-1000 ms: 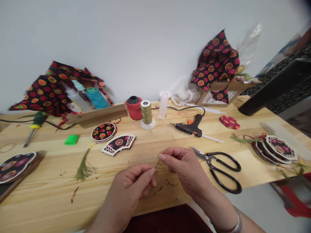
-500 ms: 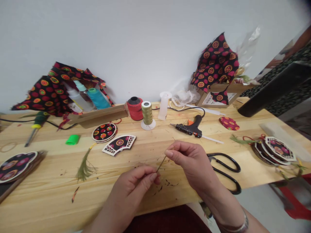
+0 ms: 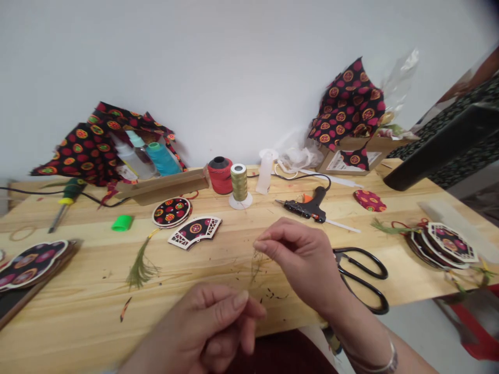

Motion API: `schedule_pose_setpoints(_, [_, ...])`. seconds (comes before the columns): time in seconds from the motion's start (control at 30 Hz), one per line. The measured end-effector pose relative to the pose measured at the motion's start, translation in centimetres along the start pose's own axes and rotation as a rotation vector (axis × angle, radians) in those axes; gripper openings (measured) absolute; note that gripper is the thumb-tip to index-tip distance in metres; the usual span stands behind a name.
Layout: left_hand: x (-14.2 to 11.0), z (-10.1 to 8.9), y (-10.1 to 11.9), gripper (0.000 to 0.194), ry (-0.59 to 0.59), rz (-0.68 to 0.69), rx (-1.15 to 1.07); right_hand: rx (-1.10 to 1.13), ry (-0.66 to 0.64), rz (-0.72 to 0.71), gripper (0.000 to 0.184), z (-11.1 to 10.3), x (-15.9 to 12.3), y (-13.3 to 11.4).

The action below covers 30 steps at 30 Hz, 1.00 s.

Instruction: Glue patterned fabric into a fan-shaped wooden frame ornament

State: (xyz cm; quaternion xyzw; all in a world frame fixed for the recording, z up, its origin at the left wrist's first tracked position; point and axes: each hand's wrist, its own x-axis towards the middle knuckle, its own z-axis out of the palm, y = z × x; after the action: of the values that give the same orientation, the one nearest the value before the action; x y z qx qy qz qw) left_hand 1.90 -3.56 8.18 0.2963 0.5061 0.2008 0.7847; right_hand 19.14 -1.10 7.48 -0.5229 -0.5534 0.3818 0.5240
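Note:
Close over the table's front part, my right hand [image 3: 298, 254] pinches thin olive threads [image 3: 255, 265] between thumb and index finger. The strands hang loose and fan out below the fingertips. My left hand [image 3: 214, 322] is lower and to the left, under the threads' lower ends, its fingers loosely bent and apart with nothing visible in them. Black-handled scissors [image 3: 364, 252] lie just right of my right hand, their blades partly hidden by it. Behind the hands stands a spool of olive thread [image 3: 239, 183].
A glue gun [image 3: 310, 206] lies behind my right hand. Left of centre are a fan-shaped patterned piece [image 3: 195, 231], a round piece [image 3: 171, 212], an olive tassel [image 3: 142, 267] and a green cap [image 3: 122, 223]. Stacked ornaments [image 3: 448, 244] sit right; a red spool [image 3: 220, 175] stands behind.
My left hand has let go of the thread's lower end and moved down. The strand, taut between both hands before, now hangs loose from my right hand, which has shifted slightly left.

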Motion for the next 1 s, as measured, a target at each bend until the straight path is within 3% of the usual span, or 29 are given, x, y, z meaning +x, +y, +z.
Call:
schedule_pose_setpoints(0.07, [0.2, 0.2, -0.3, 0.029, -0.088, -0.077, -0.144, -0.05, -0.04, -0.085, 0.012, 0.3, -0.6, 0.1])
schedule_pose_setpoints(0.23, [1.1, -0.2, -0.6, 0.016, -0.079, -0.052, -0.369, -0.263, -0.151, -0.315, 0.016, 0.2, -2.6, 0.0])
schedule_pose_setpoints(0.5, [2.1, -0.7, -1.1, 0.02, -0.116, 0.026, -0.355, -0.364, -0.243, -0.616, 0.017, 0.4, -4.2, 1.3])
schedule_pose_setpoints(0.73, [2.4, -0.8, -0.7, 0.02, 0.024, 0.054, -0.257, -0.444, -0.354, -0.624, 0.017, 1.1, -5.1, 3.3])
schedule_pose_setpoints(0.83, [2.6, -0.9, -0.4, 0.02, 0.104, 0.104, -0.176, -0.385, -0.424, -0.592, 0.014, 1.2, -5.3, 3.8])
schedule_pose_setpoints(1.0, [2.8, -1.1, -0.1, 0.018, 0.184, 0.162, -0.142, -0.285, -0.514, -0.588, 0.023, 1.8, -5.3, 4.7])
